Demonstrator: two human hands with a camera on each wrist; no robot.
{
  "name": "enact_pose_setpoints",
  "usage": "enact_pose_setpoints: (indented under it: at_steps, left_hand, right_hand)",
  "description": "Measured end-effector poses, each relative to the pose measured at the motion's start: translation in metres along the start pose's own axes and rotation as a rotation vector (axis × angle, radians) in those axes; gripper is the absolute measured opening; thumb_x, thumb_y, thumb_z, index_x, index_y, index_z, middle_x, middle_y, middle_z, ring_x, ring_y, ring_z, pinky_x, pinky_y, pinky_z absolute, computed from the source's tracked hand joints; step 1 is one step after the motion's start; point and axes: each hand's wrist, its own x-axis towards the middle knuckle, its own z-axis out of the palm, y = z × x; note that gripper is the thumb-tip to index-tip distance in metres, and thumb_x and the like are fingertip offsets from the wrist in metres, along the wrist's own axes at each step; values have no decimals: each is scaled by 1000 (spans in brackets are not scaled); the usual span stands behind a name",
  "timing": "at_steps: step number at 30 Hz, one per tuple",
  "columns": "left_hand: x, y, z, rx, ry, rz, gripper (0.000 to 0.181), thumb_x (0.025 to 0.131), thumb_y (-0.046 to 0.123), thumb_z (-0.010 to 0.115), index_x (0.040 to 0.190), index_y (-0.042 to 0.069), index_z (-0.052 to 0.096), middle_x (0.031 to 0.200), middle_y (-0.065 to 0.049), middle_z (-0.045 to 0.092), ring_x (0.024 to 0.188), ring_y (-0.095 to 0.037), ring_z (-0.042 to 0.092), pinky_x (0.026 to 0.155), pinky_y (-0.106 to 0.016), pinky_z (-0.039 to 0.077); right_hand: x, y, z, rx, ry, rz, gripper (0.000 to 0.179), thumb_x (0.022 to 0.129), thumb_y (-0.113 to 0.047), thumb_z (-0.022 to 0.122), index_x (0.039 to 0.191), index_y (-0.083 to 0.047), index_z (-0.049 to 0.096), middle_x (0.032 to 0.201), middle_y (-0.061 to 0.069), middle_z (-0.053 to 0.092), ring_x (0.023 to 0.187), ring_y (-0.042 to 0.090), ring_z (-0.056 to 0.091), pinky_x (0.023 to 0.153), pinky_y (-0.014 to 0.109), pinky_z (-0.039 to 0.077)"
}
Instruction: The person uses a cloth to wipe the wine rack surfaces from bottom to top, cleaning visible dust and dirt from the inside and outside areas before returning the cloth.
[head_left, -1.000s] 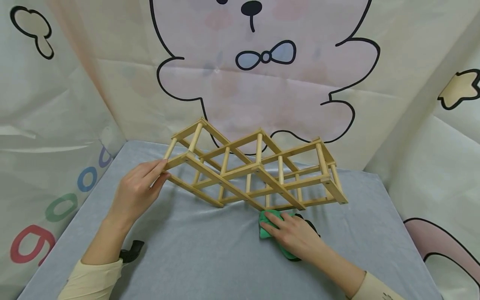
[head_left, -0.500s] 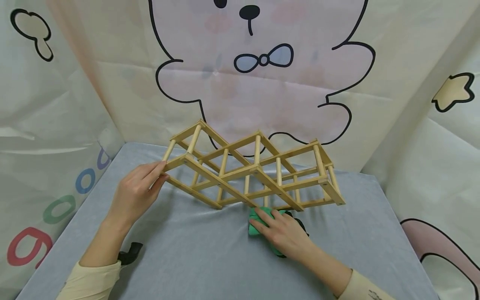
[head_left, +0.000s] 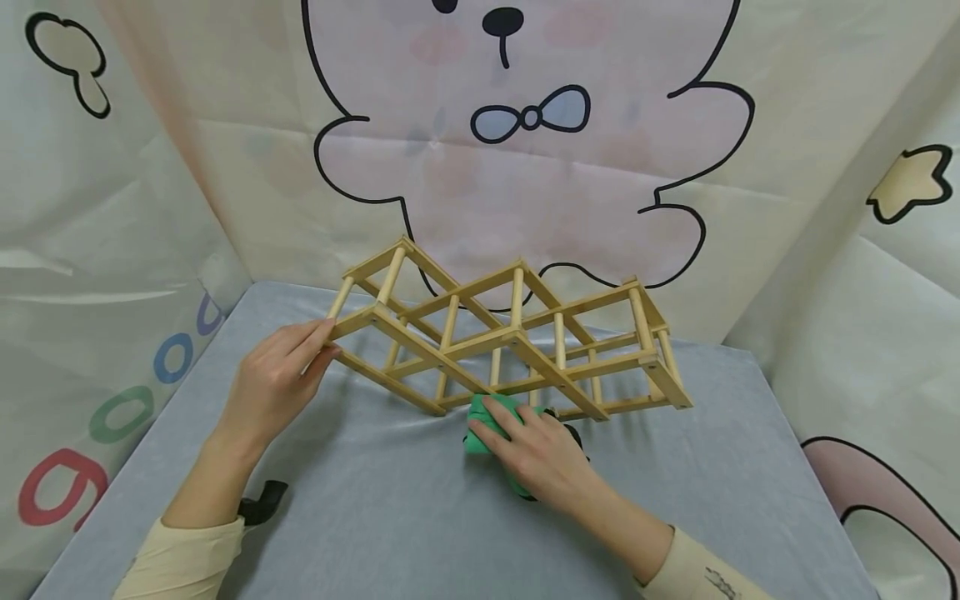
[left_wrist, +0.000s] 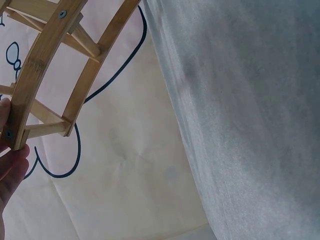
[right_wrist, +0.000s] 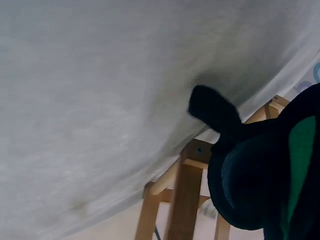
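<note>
From my station I have the left grip [head_left: 273,379] pinching the near-left end of the wooden lattice rack [head_left: 513,335], thumb and fingers at a corner. The rack zigzags off to the right of that grip, passing just beyond the right grip [head_left: 543,454]. That second one I've got holding a soft green-and-black item [head_left: 478,414], fingers laid over its top; I can't see the thumb. My right wrist view shows a dark tab jutting from the item. Below both grips spreads the cloth-covered worktop [head_left: 375,525]; beyond them, a printed backdrop [head_left: 525,192].
</note>
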Motion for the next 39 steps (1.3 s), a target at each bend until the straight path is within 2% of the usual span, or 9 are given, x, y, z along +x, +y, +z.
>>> enact_pose_setpoints:
  at_steps: [2, 6, 7, 20, 27, 39]
  left_hand:
    - [0, 0, 0, 3, 2, -2, 33, 99, 11, 74, 126, -7, 71, 107, -22, 74, 86, -41, 71, 71, -52, 61]
    - [1, 1, -1, 4, 0, -11, 53, 75, -9, 87, 125, -8, 72, 107, -21, 75, 86, -40, 71, 71, -51, 61]
    - [1, 2, -1, 4, 2, -13, 54, 73, -9, 87, 125, -8, 72, 107, -21, 75, 86, -40, 71, 71, -51, 61]
    - [1, 1, -2, 2, 0, -12, 56, 72, -10, 88, 125, -7, 72, 106, -21, 75, 86, -40, 71, 70, -51, 62]
    - [0, 2, -2, 3, 1, -14, 56, 71, -10, 89, 124, -7, 73, 106, -21, 75, 86, -40, 72, 70, -51, 62]
    - [1, 3, -1, 7, 1, -10, 55, 71, -10, 89, 124, -8, 73, 105, -21, 75, 85, -39, 72, 70, -50, 62]
  right_hand:
    - [4, -1, 0, -10, 23, -2, 61, 84, -14, 90, 140, -17, 65, 144, 14, 60, 90, 28, 67, 60, 33, 60]
    - [9, -3, 2, -22, 51, -7, 61, 82, -15, 91, 138, -16, 66, 140, 14, 62, 88, 28, 66, 54, 31, 57]
    - [10, -4, 3, -25, 55, -7, 61, 82, -14, 91, 138, -15, 67, 139, 14, 62, 87, 28, 65, 53, 30, 56]
    - [24, -19, 16, -66, 41, 0, 40, 91, -13, 82, 129, -15, 72, 130, 18, 66, 88, 27, 68, 57, 28, 59]
    - [31, -25, 25, -57, -36, 14, 37, 97, -8, 75, 133, -16, 71, 134, 18, 65, 84, 25, 65, 54, 26, 55]
    - [44, -31, 35, -65, -136, -22, 33, 102, -13, 71, 134, -17, 68, 135, 10, 63, 92, 21, 65, 58, 23, 57]
